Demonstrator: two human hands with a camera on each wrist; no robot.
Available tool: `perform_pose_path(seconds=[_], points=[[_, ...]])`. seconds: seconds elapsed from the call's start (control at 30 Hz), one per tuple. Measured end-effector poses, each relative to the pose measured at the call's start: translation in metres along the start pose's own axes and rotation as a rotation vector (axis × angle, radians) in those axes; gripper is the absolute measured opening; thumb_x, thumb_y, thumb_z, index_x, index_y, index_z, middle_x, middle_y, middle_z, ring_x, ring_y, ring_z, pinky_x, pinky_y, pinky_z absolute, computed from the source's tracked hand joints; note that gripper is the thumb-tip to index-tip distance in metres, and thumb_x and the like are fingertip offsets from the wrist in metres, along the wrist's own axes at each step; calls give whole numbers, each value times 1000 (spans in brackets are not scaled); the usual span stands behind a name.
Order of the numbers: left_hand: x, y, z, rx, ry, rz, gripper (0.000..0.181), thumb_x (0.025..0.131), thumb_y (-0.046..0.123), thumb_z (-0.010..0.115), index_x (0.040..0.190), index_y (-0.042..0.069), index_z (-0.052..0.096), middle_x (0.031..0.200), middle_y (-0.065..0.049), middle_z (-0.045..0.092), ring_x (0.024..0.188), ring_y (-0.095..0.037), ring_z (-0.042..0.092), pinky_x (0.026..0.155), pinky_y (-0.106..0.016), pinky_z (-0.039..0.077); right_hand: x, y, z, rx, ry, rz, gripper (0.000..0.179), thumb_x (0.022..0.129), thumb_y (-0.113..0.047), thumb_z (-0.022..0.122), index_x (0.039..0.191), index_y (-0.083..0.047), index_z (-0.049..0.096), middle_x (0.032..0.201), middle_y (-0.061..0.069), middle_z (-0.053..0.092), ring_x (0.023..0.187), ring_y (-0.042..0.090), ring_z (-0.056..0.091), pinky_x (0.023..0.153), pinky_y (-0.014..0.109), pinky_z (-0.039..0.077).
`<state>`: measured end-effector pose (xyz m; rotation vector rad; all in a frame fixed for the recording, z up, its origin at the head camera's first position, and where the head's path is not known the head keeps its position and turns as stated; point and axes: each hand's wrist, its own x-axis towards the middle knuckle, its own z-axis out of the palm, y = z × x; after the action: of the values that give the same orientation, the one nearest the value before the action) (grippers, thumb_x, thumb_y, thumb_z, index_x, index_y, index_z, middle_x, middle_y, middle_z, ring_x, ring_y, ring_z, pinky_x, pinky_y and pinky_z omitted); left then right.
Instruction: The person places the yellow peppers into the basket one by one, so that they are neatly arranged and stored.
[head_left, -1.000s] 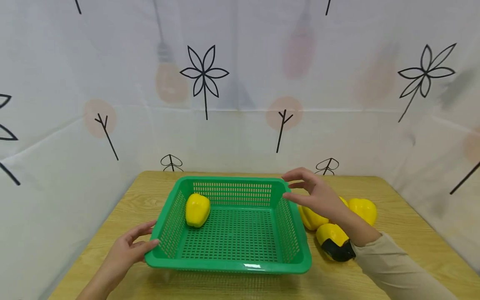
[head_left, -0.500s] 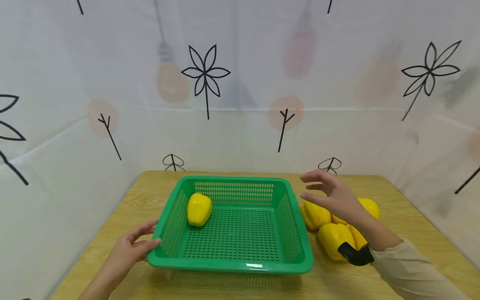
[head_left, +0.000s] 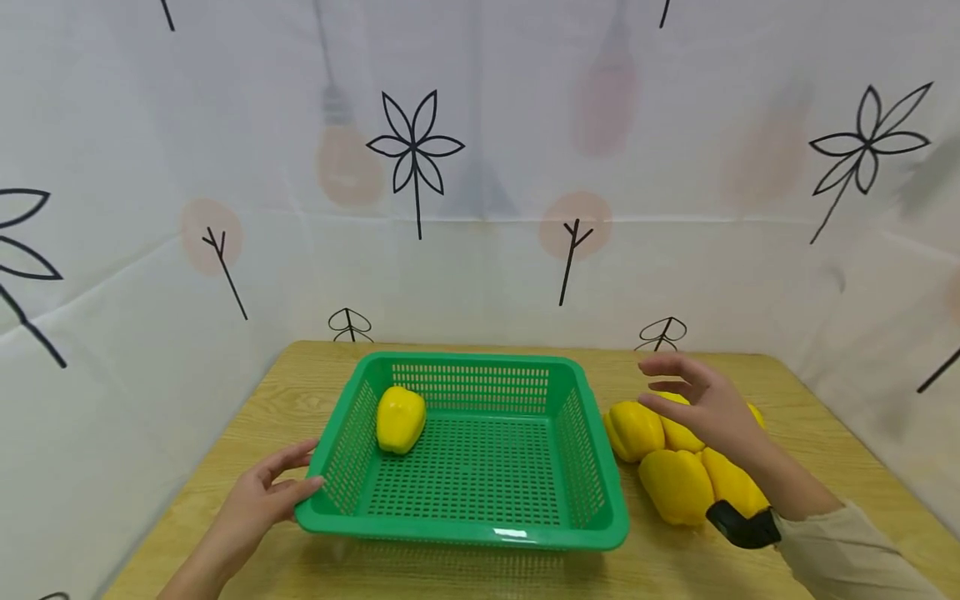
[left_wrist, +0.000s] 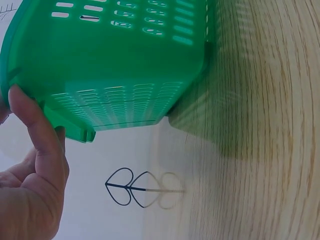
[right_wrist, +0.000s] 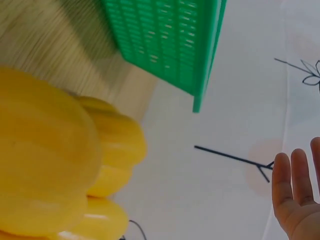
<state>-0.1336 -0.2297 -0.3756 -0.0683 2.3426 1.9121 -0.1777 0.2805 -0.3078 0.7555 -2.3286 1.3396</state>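
A green plastic basket with slotted walls stands on the table. Inside it, near the left wall, lies one yellow bell pepper. My left hand holds the basket's rim at the front left corner, thumb on the rim; the left wrist view shows the thumb against the rim's edge. My right hand is raised above a group of several yellow bell peppers right of the basket. Its fingers are loosely bent and hold nothing. The hand and forearm partly cover the peppers at the back right.
The wooden table ends at a white patterned cloth behind and at both sides. A black band sits on the right wrist, below a beige sleeve.
My right hand has moved from the basket's right rim to the right, over the group of peppers. The left hand and the pepper inside the basket keep their places.
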Motion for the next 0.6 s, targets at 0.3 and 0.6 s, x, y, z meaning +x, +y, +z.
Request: perform_pose_path(seconds=[0.3,0.6], points=[[-1,3,1,2,-4,4,64,87,20,67,141,5,37,134,-19,36,85,-20,63,67,-37,53,-14,13,-13,-36,26,45,36,83,8,65,116,4,54,109,-12,57,96,1,56,79,13,46],[-1,3,0,1,-3,-2,64,87,20,67,141,5,38,135,-20,37,86,-20,63,67,-37,53,-24,23,-29,-108,38,75,33,85,4,64,117,2,54,110,-15,55,97,-3,54,79,10,44]])
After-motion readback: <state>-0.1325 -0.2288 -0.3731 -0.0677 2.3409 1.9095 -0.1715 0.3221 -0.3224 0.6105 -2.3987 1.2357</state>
